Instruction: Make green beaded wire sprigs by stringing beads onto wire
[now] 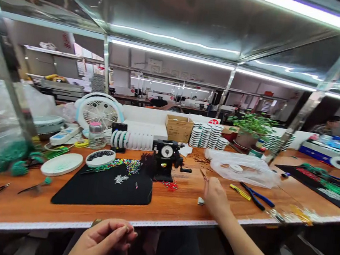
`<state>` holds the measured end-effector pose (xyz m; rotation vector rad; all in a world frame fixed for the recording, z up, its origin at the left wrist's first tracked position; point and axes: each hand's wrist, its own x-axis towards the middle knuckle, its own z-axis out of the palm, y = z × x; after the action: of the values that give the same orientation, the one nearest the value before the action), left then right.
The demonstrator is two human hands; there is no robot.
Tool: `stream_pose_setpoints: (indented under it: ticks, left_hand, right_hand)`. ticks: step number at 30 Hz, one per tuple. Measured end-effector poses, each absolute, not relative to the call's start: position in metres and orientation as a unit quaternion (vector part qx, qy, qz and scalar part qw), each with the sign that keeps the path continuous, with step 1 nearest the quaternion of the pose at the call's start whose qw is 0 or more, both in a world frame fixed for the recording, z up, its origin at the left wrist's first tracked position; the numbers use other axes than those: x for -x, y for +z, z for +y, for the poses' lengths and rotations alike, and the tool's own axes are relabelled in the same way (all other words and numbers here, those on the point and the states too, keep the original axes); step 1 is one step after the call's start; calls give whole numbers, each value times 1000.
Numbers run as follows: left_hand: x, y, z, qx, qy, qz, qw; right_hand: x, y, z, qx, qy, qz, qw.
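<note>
My left hand [103, 241] hovers below the table's front edge, fingers pinched together on something small that I cannot make out. My right hand [215, 197] reaches over the wooden table [179, 205], thumb and fingers pinched on a thin wire-like piece near its fingertips. It is just right of a black hand-crank machine [166, 158]. A black mat [106, 188] lies left of the machine, with coloured beads [122, 165] and a small white beaded piece [121, 178] on it. Red beads [170, 185] lie beside the machine.
A clear plastic bag [242, 167], blue-handled pliers [256, 196] and a yellow tool [240, 191] lie to the right. White plates [62, 164], a small fan [98, 112], a cardboard box [178, 127], stacked white spools [208, 135] and a potted plant [250, 127] stand behind. A person [330, 124] sits far right.
</note>
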<state>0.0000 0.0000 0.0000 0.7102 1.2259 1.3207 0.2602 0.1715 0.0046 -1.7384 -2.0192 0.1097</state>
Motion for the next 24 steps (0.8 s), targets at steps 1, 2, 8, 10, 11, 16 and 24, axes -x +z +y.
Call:
stream_pose_setpoints:
  ticks: [1,2,8,10,11,16,24]
  left_hand:
    - [-2,-2,0,-321,563,525,551]
    - [-3,-5,0,-336,564,527,539]
    - [-7,-14,-1,-369,581,514,511]
    - [-7,-14,-3,-370,580,514,513]
    - [-7,-15,-3,-370,579,515,513]
    - [-6,-15,-3,-368,571,525,513]
    - [-7,-11,-4,-362,571,529,513]
  right_hand:
    - [-244,4,151,600,80,-757,246]
    - [-228,2,129,553,139,-782,253]
    - [-167,-18,39,294,655,-648,256]
    - [-164,-20,35,298,677,-619,261]
    - [-164,-19,36,300,687,-610,258]
    - [-165,-14,39,300,699,-598,251]
    - [-165,-23,36,315,649,-644,252]
